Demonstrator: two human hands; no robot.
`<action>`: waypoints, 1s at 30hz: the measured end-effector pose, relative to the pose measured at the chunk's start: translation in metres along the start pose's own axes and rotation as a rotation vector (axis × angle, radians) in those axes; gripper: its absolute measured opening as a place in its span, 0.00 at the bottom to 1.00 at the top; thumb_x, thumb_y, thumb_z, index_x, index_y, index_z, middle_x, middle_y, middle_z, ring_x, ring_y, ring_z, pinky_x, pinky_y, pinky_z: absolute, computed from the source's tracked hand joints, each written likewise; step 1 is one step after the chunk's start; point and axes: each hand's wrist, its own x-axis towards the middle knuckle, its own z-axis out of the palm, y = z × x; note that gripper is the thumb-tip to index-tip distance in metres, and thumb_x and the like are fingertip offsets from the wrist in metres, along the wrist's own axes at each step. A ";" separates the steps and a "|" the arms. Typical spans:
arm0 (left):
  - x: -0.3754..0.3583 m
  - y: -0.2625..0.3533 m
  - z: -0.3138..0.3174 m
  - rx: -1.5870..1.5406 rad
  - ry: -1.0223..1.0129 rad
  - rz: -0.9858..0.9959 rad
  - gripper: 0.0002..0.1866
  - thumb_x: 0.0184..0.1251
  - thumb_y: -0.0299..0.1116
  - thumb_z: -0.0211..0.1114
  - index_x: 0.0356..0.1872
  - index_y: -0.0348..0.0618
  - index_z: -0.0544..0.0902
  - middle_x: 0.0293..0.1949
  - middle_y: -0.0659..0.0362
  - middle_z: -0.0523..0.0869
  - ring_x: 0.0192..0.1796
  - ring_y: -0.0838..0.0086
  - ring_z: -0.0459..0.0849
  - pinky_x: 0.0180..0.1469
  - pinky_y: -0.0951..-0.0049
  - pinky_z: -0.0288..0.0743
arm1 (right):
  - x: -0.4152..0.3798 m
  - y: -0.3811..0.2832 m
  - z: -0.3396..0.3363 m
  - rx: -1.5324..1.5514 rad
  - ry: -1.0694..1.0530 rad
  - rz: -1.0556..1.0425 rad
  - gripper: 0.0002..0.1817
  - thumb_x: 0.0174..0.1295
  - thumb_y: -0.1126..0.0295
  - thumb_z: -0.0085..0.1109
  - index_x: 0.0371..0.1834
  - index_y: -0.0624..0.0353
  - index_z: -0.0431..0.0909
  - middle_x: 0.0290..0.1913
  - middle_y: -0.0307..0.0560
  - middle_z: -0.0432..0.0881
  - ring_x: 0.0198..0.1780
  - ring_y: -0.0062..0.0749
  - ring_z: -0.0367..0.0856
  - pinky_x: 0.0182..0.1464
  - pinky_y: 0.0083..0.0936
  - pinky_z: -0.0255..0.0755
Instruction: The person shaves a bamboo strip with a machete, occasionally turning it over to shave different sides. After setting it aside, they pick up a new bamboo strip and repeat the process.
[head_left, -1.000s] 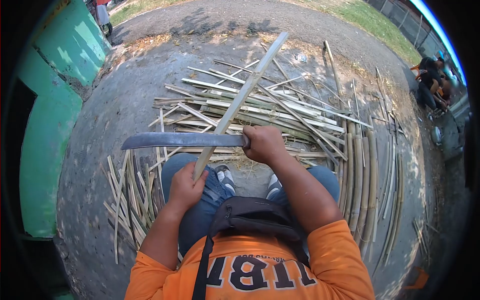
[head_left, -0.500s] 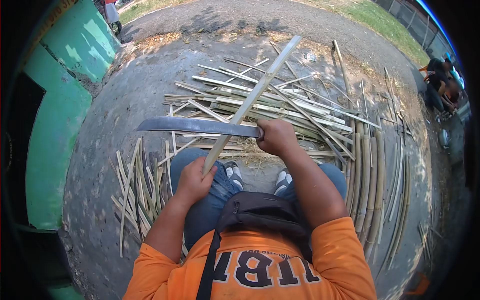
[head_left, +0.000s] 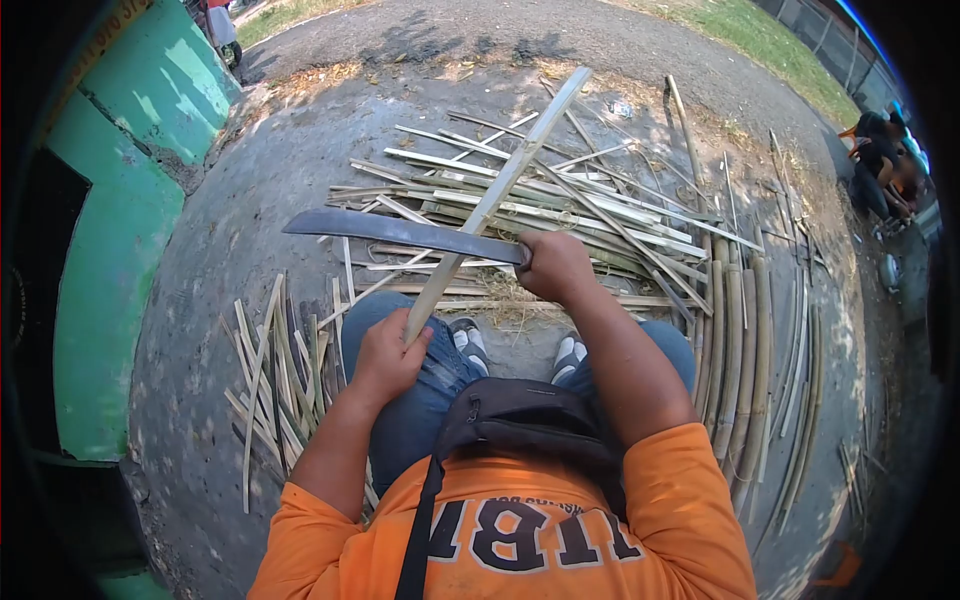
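My left hand (head_left: 392, 355) is closed around the near end of a long split bamboo strip (head_left: 520, 155), which slants up and away to the right. In my right hand (head_left: 552, 268) is the handle of a machete (head_left: 400, 232). Its broad grey blade points left and lies across the strip, a short way beyond my left hand. The blade's tip reaches past the strip on the left, tilted slightly upward. Beneath both lies a pile of split bamboo strips (head_left: 600, 235) on the ground beyond my feet.
More thin strips (head_left: 280, 370) lean in a heap by my left knee. Whole bamboo poles (head_left: 745, 370) lie side by side on my right. A green wall (head_left: 120, 300) stands at the left; people (head_left: 880, 170) sit at the far right.
The machete's tip has swung up and away from me, so the blade tilts more across the strip. The strip's far end has shifted slightly left. Both hands keep their grip.
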 end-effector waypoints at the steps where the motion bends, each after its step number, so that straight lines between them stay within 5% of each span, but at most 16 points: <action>1: 0.000 -0.001 0.000 -0.003 0.013 -0.005 0.14 0.71 0.37 0.70 0.43 0.35 0.82 0.34 0.40 0.87 0.40 0.39 0.86 0.43 0.51 0.79 | 0.004 0.006 -0.004 0.035 0.021 0.058 0.06 0.56 0.64 0.63 0.33 0.53 0.82 0.30 0.57 0.86 0.37 0.60 0.86 0.42 0.54 0.80; 6: 0.002 0.000 -0.001 -0.026 -0.017 -0.029 0.13 0.72 0.37 0.69 0.43 0.35 0.82 0.34 0.40 0.87 0.40 0.39 0.86 0.43 0.51 0.78 | 0.002 0.006 -0.006 0.081 0.065 0.106 0.07 0.57 0.63 0.63 0.33 0.53 0.83 0.30 0.58 0.86 0.37 0.60 0.87 0.42 0.55 0.80; 12: 0.002 0.001 0.001 -0.053 -0.028 -0.023 0.12 0.71 0.37 0.69 0.43 0.36 0.82 0.36 0.40 0.87 0.41 0.39 0.86 0.44 0.51 0.78 | -0.005 -0.012 -0.005 -0.071 0.004 -0.090 0.06 0.55 0.64 0.64 0.31 0.54 0.81 0.28 0.58 0.84 0.36 0.61 0.85 0.40 0.55 0.78; 16: -0.002 -0.003 0.000 0.002 -0.040 0.002 0.13 0.71 0.37 0.70 0.44 0.37 0.83 0.36 0.40 0.87 0.42 0.40 0.87 0.44 0.50 0.78 | 0.011 0.018 -0.011 0.109 0.073 0.205 0.08 0.58 0.63 0.62 0.35 0.53 0.84 0.30 0.57 0.87 0.38 0.60 0.87 0.42 0.54 0.81; 26: 0.001 -0.003 0.002 -0.048 -0.073 -0.013 0.13 0.71 0.37 0.70 0.46 0.37 0.84 0.37 0.40 0.87 0.42 0.40 0.87 0.44 0.50 0.78 | -0.005 -0.008 -0.007 -0.092 0.049 -0.105 0.06 0.54 0.65 0.63 0.32 0.51 0.83 0.27 0.52 0.85 0.34 0.55 0.87 0.39 0.53 0.80; 30: -0.004 -0.005 -0.001 -0.001 -0.041 0.019 0.13 0.71 0.36 0.70 0.45 0.36 0.83 0.37 0.40 0.87 0.42 0.40 0.86 0.44 0.51 0.78 | 0.009 0.018 -0.006 0.034 0.107 0.072 0.07 0.59 0.63 0.62 0.32 0.54 0.83 0.29 0.56 0.86 0.36 0.59 0.86 0.41 0.54 0.80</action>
